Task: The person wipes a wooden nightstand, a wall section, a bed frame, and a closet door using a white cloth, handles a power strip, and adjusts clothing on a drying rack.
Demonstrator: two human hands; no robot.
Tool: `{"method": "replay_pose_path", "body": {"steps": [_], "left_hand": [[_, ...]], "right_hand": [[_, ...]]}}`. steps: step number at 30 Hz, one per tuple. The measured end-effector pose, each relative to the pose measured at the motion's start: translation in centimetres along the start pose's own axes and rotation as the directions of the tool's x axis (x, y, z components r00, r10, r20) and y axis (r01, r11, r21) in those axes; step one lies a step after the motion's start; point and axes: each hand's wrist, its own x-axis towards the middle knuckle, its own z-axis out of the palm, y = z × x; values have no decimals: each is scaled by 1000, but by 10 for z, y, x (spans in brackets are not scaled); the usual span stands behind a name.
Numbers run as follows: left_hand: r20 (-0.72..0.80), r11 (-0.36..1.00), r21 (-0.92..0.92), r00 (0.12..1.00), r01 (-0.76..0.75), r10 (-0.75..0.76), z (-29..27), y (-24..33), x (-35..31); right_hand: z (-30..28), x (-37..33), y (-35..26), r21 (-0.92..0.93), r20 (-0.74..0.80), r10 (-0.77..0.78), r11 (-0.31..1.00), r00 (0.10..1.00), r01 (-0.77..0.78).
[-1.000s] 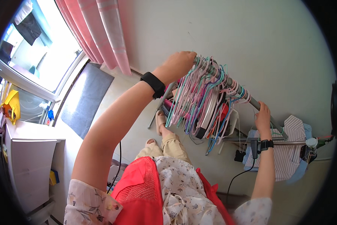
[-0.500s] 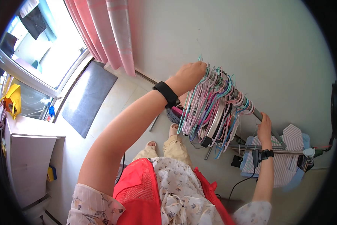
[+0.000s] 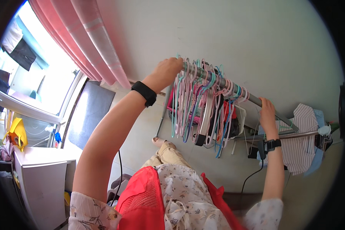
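A grey metal rail (image 3: 253, 99) slants across the view, its left end higher up and its right end lower. My left hand (image 3: 167, 71) is closed round the left end. Farther right, my right hand (image 3: 267, 116) grips the same rail, fingers over its top. Between my hands hang several plastic clothes hangers (image 3: 191, 103), packed close together in pink, white, teal, blue and purple. Among them are a thicker white hanger (image 3: 205, 119) with a dark end and something red (image 3: 228, 113). My palms are out of sight.
Right of my right hand, a striped garment (image 3: 301, 147) hangs by a metal bar (image 3: 306, 133). A rack leg (image 3: 161, 120) stands below my left hand. At left are a white cabinet (image 3: 42, 188), a yellow bag (image 3: 17, 132), a grey mat (image 3: 92, 109) and a pink curtain (image 3: 90, 34) beside a glass door.
My left hand and the rail's left end have shifted left in the view, and the hangers with them. My right hand sits slightly higher in the picture. The whole view has turned somewhat.
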Motion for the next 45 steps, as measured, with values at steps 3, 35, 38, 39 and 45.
{"method": "replay_pose_path", "body": {"steps": [3,35,38,39,45], "left_hand": [[-95,997,-66,995,32,-38,-7,-25,-27],[-111,851,-188,851,490,-514,65,-44,-307],[-97,845,-266,859,464,-502,66,-64,-299],[-91,833,-335,864,441,-494,63,-69,-295],[-37,904,-260,931,341,-362,17,-68,-277]], "right_hand": [[30,23,-14,-22,-65,-149,989,987,147],[141,-104,-337,814,251,-385,580,888,21],[147,-89,-359,822,267,-398,569,878,8],[150,-86,-371,830,306,-391,557,868,-42],[162,-81,-390,843,256,-377,537,890,-15]]}}
